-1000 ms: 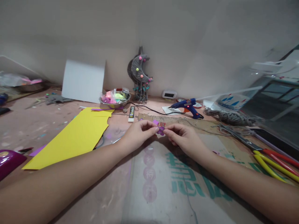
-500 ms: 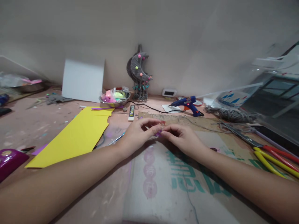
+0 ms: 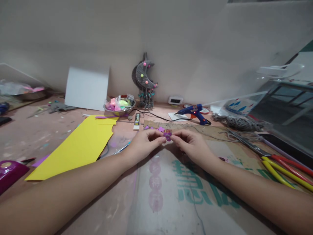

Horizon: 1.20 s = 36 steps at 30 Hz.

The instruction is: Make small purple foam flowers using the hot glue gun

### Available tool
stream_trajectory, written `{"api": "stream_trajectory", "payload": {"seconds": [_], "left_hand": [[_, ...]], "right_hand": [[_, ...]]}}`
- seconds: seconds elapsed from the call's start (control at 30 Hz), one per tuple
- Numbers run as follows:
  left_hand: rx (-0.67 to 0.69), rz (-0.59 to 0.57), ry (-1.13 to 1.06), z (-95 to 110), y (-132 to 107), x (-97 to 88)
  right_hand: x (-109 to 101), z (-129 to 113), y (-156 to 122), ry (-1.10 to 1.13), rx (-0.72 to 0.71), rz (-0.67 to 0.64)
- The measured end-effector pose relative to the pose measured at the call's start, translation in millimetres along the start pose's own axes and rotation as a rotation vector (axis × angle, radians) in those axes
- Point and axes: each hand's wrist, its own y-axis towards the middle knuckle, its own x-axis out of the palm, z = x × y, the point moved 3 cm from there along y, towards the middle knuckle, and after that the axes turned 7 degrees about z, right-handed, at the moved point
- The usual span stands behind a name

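Note:
A small purple flower-shaped piece [image 3: 167, 135] is pinched between my two hands above the cardboard [image 3: 168, 182]. My left hand [image 3: 149, 140] grips its left edge with thumb and forefinger. On the opposite edge, the fingertips of my right hand [image 3: 188, 140] are closed. Just behind the fingers, more purple flower cutouts [image 3: 160, 129] lie on the cardboard. Yellow paper sheets [image 3: 78, 143] lie to the left of my left hand, and a slim blue-tipped tool [image 3: 121, 148] is partly hidden behind my left wrist.
At the right are scissors with red and yellow handles [image 3: 276, 166] and grey yarn [image 3: 234, 121]. Behind my hands stand a blue glue gun [image 3: 194, 111], a metal bowl of coloured clay [image 3: 119, 112], and a grey moon decoration [image 3: 144, 78]. A magenta object [image 3: 11, 173] is at left.
The purple piece now faces me and shows more fully between my fingertips. My hands have drawn slightly apart, uncovering the cutouts behind. The camera view has tilted up a little.

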Motion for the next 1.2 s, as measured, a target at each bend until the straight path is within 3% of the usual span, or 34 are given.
{"api": "stream_trajectory", "payload": {"seconds": [0.17, 0.27, 0.4, 0.47, 0.53, 0.67, 0.8, 0.9, 1.03, 1.1, 1.2], "left_hand": [[-0.050, 0.065, -0.102, -4, 5, -1.3], [-0.075, 0.093, -0.170, -8, 8, -1.4], [-0.090, 0.132, -0.166, -12, 9, -3.6], [-0.104, 0.146, -0.136, -13, 9, -5.1], [-0.103, 0.151, -0.110, -12, 8, -5.8], [-0.114, 0.127, -0.145, -8, 7, -4.2], [-0.138, 0.119, -0.177, -6, 6, -2.4], [-0.133, 0.126, -0.168, -9, 7, -2.4], [-0.102, 0.126, -0.161, -12, 8, -2.9], [-0.082, 0.116, -0.157, -12, 8, -2.9], [-0.074, 0.113, -0.136, -12, 9, -2.9]], "right_hand": [[-11, -4, 2, 0.001, 0.010, 0.120], [-16, -6, 2, -0.106, -0.082, 0.155], [-3, -9, -6, -0.279, -0.391, -0.196], [1, -11, -11, -0.350, -0.480, -0.291], [-2, -17, -11, -0.394, -0.513, -0.241], [-30, -35, -1, -0.422, -0.517, 0.030], [-64, -36, 17, -0.352, -0.379, 0.235], [-81, -27, 29, -0.280, -0.240, 0.253], [-89, -35, 29, -0.121, -0.135, 0.107], [-93, -52, 21, -0.058, -0.137, 0.078], [-103, -82, 3, 0.050, -0.274, 0.235]]}}
